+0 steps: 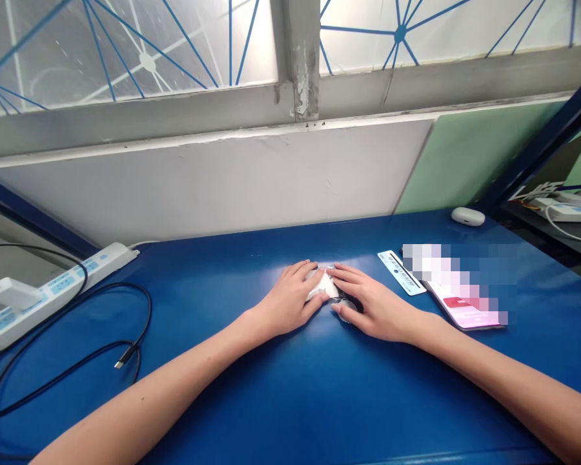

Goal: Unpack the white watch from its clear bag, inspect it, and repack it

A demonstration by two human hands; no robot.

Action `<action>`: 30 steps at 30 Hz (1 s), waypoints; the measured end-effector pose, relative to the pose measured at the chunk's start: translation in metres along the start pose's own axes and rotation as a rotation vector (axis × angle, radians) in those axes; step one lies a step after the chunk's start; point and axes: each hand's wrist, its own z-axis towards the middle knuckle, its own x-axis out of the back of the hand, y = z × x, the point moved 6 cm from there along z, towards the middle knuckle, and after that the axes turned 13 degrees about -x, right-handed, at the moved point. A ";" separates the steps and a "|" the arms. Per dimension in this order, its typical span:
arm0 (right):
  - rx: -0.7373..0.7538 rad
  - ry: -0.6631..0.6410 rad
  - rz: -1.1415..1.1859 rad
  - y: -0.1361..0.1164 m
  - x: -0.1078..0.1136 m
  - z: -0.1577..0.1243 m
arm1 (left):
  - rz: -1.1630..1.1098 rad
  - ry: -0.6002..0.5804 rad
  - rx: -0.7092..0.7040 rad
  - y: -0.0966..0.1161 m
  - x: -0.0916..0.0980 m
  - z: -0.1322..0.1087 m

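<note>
In the head view, both hands lie on the blue worktop (295,400) with their fingertips meeting over a small white piece (325,284), which looks like folded paper or film. The left hand (290,300) lies flat, fingers close together, covering the piece's left half. The right hand (375,303) is also flat with fingers extended, touching its right edge, and its thumb rests by a small dark round thing (347,310) that I cannot identify. Neither hand pinches; both seem to press down.

Just right of the right hand lie a white printed strip (401,272) and a phone (465,310), with a white earbud case (468,216) beyond. Well left of the left hand are a black cable (126,355) and a power strip (53,284).

The likely risk is that uneven pressure makes the thin piece skid or crease on the smooth worktop, or a sideways sweep nudges the strip.
</note>
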 end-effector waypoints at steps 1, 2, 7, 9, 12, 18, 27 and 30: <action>0.005 0.006 -0.009 -0.001 -0.001 0.000 | -0.004 0.000 -0.003 0.000 0.000 0.000; 0.013 0.013 -0.015 -0.001 -0.001 0.000 | -0.008 0.002 -0.005 0.000 0.000 0.000; 0.080 0.043 -0.031 -0.009 0.001 0.002 | -0.031 -0.001 -0.002 0.002 0.000 0.002; 0.097 0.043 -0.032 -0.012 0.004 0.005 | -0.040 -0.007 -0.005 0.002 0.000 0.002; 0.097 0.034 0.030 -0.010 0.009 0.011 | -0.048 -0.003 -0.015 0.002 -0.001 0.002; 0.023 0.059 0.108 0.003 0.006 0.016 | -0.036 0.014 -0.019 0.001 0.000 0.001; 0.002 0.187 0.063 0.004 0.005 0.009 | -0.026 0.093 -0.029 0.003 0.004 0.000; 0.001 0.166 0.061 0.008 0.006 0.009 | -0.033 0.092 -0.021 0.002 0.004 0.000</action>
